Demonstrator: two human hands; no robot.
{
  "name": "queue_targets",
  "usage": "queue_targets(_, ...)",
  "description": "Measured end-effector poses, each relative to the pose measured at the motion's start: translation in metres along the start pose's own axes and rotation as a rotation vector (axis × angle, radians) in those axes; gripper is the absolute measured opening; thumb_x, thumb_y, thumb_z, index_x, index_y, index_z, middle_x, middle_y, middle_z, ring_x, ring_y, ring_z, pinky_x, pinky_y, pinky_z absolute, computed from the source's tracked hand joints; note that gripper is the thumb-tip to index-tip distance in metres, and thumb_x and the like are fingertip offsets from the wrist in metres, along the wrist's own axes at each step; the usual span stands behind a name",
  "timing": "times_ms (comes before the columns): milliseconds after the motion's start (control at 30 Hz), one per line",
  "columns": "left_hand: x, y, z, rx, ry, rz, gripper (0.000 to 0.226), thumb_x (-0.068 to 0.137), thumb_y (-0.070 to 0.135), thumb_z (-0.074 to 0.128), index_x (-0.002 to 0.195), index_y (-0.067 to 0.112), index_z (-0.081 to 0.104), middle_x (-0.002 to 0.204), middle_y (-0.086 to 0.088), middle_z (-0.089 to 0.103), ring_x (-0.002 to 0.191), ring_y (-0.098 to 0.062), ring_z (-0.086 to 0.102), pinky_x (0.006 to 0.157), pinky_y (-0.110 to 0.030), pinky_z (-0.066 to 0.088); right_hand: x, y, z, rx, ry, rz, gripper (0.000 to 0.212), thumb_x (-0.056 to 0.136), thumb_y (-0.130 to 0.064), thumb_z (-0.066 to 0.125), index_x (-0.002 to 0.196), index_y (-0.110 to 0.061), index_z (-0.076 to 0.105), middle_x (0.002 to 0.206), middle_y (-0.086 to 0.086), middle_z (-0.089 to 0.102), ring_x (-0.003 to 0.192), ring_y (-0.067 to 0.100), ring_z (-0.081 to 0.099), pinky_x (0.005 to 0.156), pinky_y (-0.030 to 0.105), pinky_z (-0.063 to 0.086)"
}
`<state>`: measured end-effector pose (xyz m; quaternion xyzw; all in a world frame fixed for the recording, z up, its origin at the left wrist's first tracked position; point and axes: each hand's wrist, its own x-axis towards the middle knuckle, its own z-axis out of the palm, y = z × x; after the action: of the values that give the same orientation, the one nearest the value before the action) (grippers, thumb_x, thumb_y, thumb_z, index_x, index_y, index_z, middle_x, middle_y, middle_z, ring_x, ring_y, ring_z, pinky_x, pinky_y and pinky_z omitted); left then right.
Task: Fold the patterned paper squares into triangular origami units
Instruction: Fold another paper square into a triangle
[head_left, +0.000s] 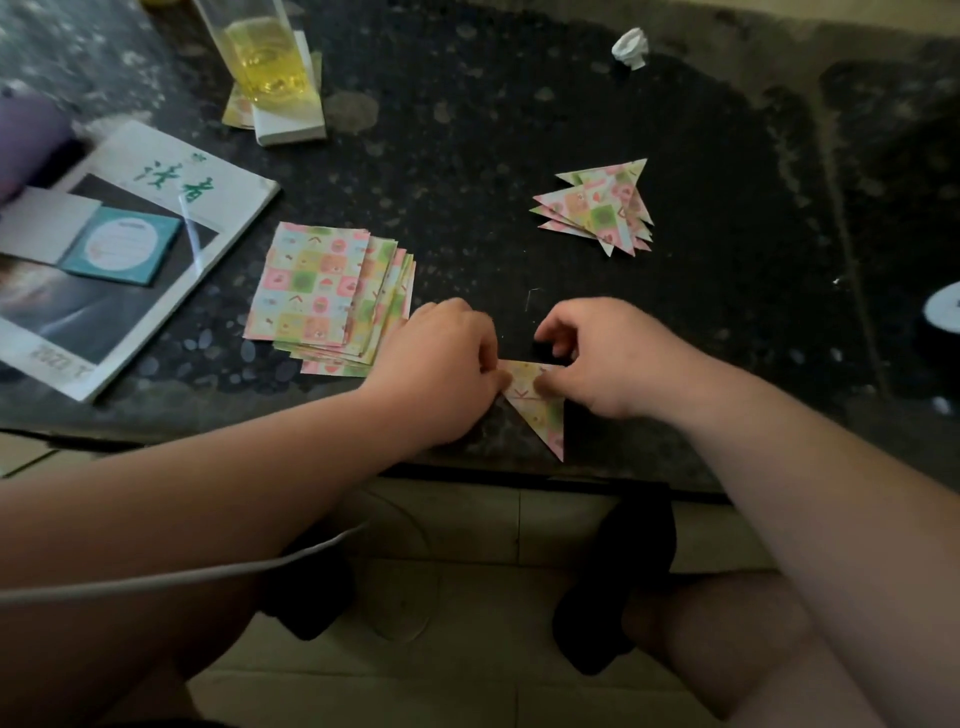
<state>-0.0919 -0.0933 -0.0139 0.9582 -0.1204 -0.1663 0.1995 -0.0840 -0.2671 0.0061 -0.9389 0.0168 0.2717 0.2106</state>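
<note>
Fingertips (544, 385) of the right hand (608, 358) curl down onto the half-folded triangle (540, 415), thumb and forefinger nipping its upper edge near the middle. The left hand (441, 364) is curled as well and pinches the triangle's left corner. Its knuckles hide whether that corner is lifted or pressed flat.

The triangle lies at the near edge of the table (519, 156). Its long edge runs left to right between the two hands, and its sharp tip points back toward the person and a little to the right. Both hands sit on the far side of the tip. The right hand is nearer to it, so a fold of the tip would probably fall to that hand.

Beyond the triangle and to its left, just beside the left hand, is the fanned stack of unfolded squares (327, 296). Beyond it to the right, well apart, is the pile of finished units (597, 208). Far left of the triangle lies a magazine (156, 208). Farthest beyond it stand a glass of yellow liquid (265, 57) and a crumpled paper ball (631, 47).
</note>
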Motion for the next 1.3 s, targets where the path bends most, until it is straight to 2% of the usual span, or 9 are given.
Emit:
queue_targets(200,0.02,0.001,-0.006,-0.085,-0.159,-0.096,0.037,0.088,0.04,0.076,0.119,0.033,0.055,0.096,0.014,0.056,0.087,-0.009,0.056,0.077,-0.031,0.052,0.009,-0.002,0.0,-0.047,-0.08,0.041,0.015,0.087,-0.033,0.081,0.093,-0.033,0.067,0.095,-0.009,0.065,0.084,0.008,0.063,0.068,0.026,0.054)
queue_targets(300,0.022,0.003,-0.009,-0.092,-0.208,-0.072,0.01,0.09,0.038,0.074,0.091,0.035,0.064,0.089,0.014,0.06,0.077,-0.005,0.056,0.06,-0.021,0.042,0.008,0.002,-0.005,0.002,-0.091,0.018,0.007,0.091,-0.036,0.076,0.087,-0.032,0.072,0.091,-0.011,0.069,0.083,0.005,0.064,0.063,0.023,0.05)
queue_targets(367,0.022,0.001,-0.013,-0.17,-0.214,-0.079,0.015,0.092,0.036,0.072,0.078,0.036,0.068,0.083,0.013,0.066,0.074,-0.004,0.06,0.056,-0.018,0.042,0.006,0.007,-0.013,0.083,-0.094,-0.004,0.009,0.093,-0.036,0.074,0.087,-0.03,0.077,0.089,-0.011,0.073,0.081,0.004,0.066,0.063,0.022,0.05)
queue_targets(533,0.016,-0.001,-0.032,-0.784,-0.228,-0.183,0.017,0.094,0.019,0.071,0.077,0.021,0.075,0.083,0.0,0.075,0.083,-0.015,0.067,0.079,-0.033,0.056,-0.01,0.014,-0.034,0.509,-0.201,-0.015,0.018,0.095,-0.016,0.07,0.083,-0.019,0.083,0.084,0.002,0.078,0.075,0.013,0.066,0.07,0.031,0.05)
queue_targets(733,-0.001,0.018,-0.043,-1.152,-0.259,-0.163,0.011,0.091,0.007,0.068,0.082,0.01,0.064,0.074,-0.008,0.071,0.07,-0.018,0.07,0.071,-0.035,0.058,-0.029,0.002,-0.034,0.732,-0.156,-0.037,0.021,0.094,-0.006,0.067,0.078,-0.006,0.08,0.103,0.026,0.074,0.111,0.047,0.067,0.109,0.064,0.044)
queue_targets(867,-0.008,0.022,-0.045,-1.303,-0.194,-0.208,0.01,0.087,0.005,0.071,0.093,0.007,0.063,0.078,-0.01,0.073,0.074,-0.021,0.075,0.064,-0.033,0.06,-0.035,-0.003,-0.035,0.715,-0.131,-0.053,0.023,0.096,-0.012,0.066,0.081,-0.016,0.083,0.1,0.018,0.077,0.112,0.039,0.07,0.104,0.06,0.051)
queue_targets(1033,-0.014,0.024,-0.04,-1.441,-0.224,-0.321,0.019,0.093,0.012,0.068,0.11,0.003,0.066,0.099,-0.015,0.076,0.089,-0.024,0.076,0.083,-0.039,0.062,-0.042,-0.01,-0.035,0.658,-0.037,-0.08,0.023,0.098,-0.017,0.064,0.083,-0.018,0.083,0.092,0.008,0.079,0.103,0.029,0.073,0.1,0.054,0.055)
queue_targets(1200,-0.012,0.024,-0.043,-1.388,-0.185,-0.311,0.007,0.093,0.013,0.069,0.09,0.007,0.07,0.093,-0.013,0.076,0.088,-0.025,0.076,0.077,-0.039,0.06,-0.045,-0.015,-0.033,0.69,0.027,-0.107,0.024,0.096,-0.006,0.058,0.08,0.006,0.07,0.091,0.025,0.071,0.095,0.038,0.069,0.096,0.056,0.054)
queue_targets(1300,-0.01,0.023,-0.047,-1.34,-0.163,-0.333,0.018,0.095,0.02,0.067,0.102,0.004,0.073,0.1,-0.015,0.076,0.09,-0.026,0.076,0.08,-0.041,0.06,-0.045,-0.014,-0.033,0.73,0.013,-0.141,0.027,0.095,-0.002,0.056,0.073,0.009,0.067,0.077,0.018,0.066,0.077,0.026,0.063,0.075,0.044,0.052)
